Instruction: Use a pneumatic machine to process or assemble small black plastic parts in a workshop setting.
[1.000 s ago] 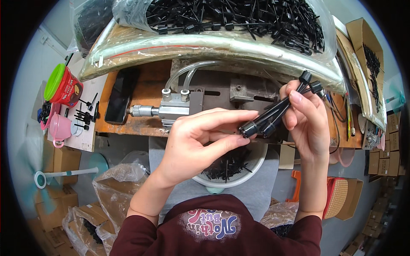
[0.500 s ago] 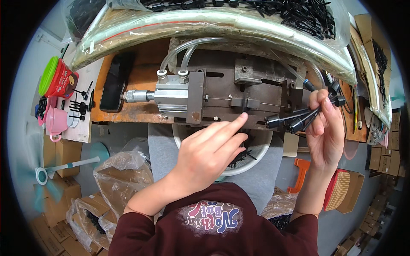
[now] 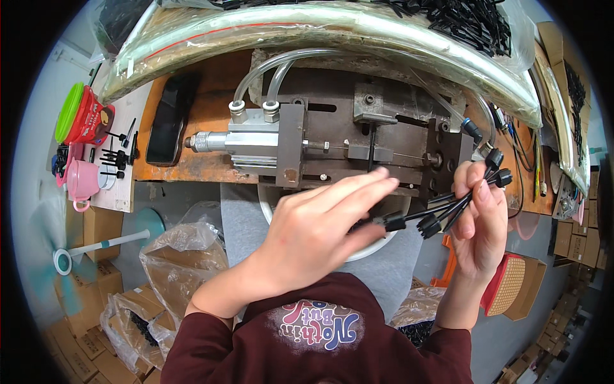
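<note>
My right hand (image 3: 480, 221) is closed around a bunch of black plastic stems with capped ends (image 3: 441, 214), their lower ends fanned toward the left. My left hand (image 3: 320, 224) reaches across with fingers stretched out. Its blurred thumb is close to the leftmost cap of the bunch; whether they touch I cannot tell. Just beyond my left fingertips, a black stem (image 3: 371, 144) sits in the slot of a small metal block (image 3: 358, 152) on the dark metal fixture (image 3: 332, 173). A silver pneumatic cylinder (image 3: 254, 142) is mounted at the fixture's left, its thin rod running to the block.
A white tub (image 3: 374, 249) rests on my lap, partly hidden by my left hand. A plastic-lined tray (image 3: 320, 35) heaped with black parts spans the bench's back. A phone (image 3: 171, 118), a red tub (image 3: 96, 121) and a pink cup (image 3: 83, 179) stand left. Clear tubes (image 3: 281, 61) arch over the fixture.
The cylinder's rod has moved right. My right hand has come lower and slightly left with the bunch. My left hand has shifted right toward the bunch, its thumb spreading.
</note>
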`<state>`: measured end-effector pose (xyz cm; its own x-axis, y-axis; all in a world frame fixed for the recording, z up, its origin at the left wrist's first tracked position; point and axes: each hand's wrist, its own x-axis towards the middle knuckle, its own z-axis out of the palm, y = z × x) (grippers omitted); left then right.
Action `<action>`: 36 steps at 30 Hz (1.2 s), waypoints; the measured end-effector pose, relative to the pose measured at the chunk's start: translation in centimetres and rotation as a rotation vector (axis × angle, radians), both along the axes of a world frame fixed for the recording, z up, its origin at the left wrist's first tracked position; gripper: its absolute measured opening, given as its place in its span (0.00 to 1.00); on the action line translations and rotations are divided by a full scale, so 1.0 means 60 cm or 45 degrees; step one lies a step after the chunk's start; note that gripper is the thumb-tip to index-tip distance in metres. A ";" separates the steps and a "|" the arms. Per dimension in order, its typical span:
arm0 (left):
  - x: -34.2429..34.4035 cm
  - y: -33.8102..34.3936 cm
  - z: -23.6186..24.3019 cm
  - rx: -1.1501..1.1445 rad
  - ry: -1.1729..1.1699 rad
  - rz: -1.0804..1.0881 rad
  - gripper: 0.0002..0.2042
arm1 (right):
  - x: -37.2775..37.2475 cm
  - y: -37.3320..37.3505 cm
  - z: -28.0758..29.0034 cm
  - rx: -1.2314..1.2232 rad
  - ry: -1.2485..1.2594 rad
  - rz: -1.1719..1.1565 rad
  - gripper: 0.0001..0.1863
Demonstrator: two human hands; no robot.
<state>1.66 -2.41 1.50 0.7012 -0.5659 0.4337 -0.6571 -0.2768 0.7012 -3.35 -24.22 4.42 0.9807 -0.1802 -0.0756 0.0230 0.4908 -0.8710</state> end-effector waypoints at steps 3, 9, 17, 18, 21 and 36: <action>-0.009 0.014 0.032 -0.346 0.317 -0.211 0.20 | -0.001 0.010 -0.004 0.001 0.057 0.086 0.09; -0.027 0.033 0.040 -0.273 0.143 -0.183 0.17 | 0.018 -0.006 -0.002 0.066 -0.123 -0.124 0.09; -0.016 -0.003 -0.026 0.191 -0.361 0.156 0.14 | 0.011 0.000 -0.004 -0.136 -0.084 -0.285 0.07; -0.015 -0.006 -0.027 0.234 -0.393 0.176 0.14 | 0.010 0.001 -0.004 -0.138 -0.083 -0.282 0.07; -0.009 -0.013 -0.025 0.330 -0.462 0.214 0.14 | 0.005 0.002 -0.003 -0.221 -0.097 -0.286 0.08; -0.016 0.000 0.009 -0.222 -0.223 -0.152 0.19 | 0.004 0.042 0.007 -0.205 0.095 0.005 0.06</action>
<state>0.71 -2.39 2.01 0.5400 -0.5460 0.6405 -0.7931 -0.0753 0.6044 -3.10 -21.68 4.83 0.9742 -0.1920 -0.1189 -0.0465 0.3444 -0.9377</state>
